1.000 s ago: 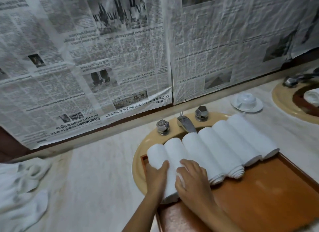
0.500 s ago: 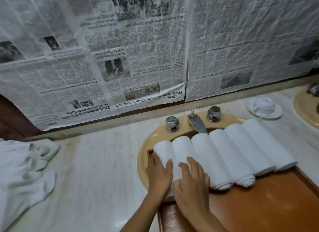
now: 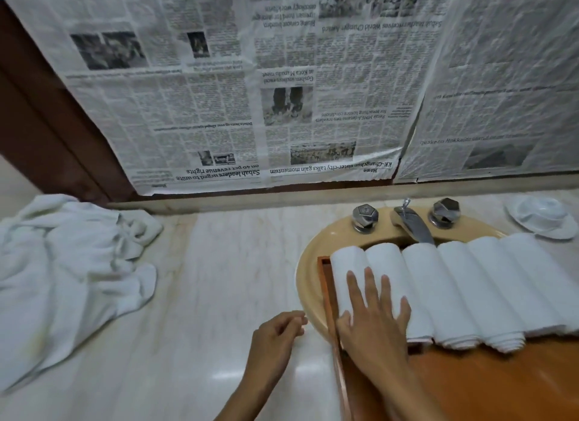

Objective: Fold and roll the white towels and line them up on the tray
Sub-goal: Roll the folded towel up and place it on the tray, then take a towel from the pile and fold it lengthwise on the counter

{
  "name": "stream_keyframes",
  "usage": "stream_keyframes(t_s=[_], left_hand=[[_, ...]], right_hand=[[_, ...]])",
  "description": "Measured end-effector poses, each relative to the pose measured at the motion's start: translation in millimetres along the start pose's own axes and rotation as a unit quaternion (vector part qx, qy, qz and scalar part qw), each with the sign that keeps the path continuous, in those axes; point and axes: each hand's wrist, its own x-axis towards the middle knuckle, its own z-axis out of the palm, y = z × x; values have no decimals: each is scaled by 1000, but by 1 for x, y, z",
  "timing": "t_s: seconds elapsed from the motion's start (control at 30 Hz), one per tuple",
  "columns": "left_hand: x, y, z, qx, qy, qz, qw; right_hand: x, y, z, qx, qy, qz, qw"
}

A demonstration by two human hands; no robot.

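On the left, a heap of loose white towels [image 3: 65, 273] lies on the pale counter [image 3: 219, 279]. Sheets of newspaper [image 3: 282, 91] cover the wall behind.

The left hand [image 3: 275, 336] is over the counter, just beside the yellow sink rim [image 3: 308, 264]. Its fingers curl loosely and hold nothing.

A brown wooden tray [image 3: 470, 386] sits across the sink. Six rolled towels [image 3: 470, 282] lie on it side by side in a neat row, touching each other.

The right hand [image 3: 372, 323] lies flat on the two rolls at the left end. Its fingers are straight and spread, pressing, not grabbing.

Behind the rolls are a shiny tap [image 3: 413, 223] and two knobs [image 3: 365, 216]. A small white dish [image 3: 542, 216] sits on the counter at the far right.
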Motion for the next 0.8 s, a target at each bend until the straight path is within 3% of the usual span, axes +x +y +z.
stream_keyframes(t_s=[0.13,0.27,0.57,0.67,0.8], left_hand=[[-5,-28,-59,-13,19,10,1000],[-10,-71,-141,-17,49,9,999],[-24,-173,-312,-4,190,21,981],[-20,-183,-344,57,213,88,971],[-13,-193,-378,89,235,153,956]], right_hand=[[-21,-42,-7,29,10,53,998],[-52,-123,25,117,112,-42,986],[-64,-360,87,259,-139,-142,945],[-66,-409,94,323,-155,-110,927],[-59,-454,99,404,-142,2,903]])
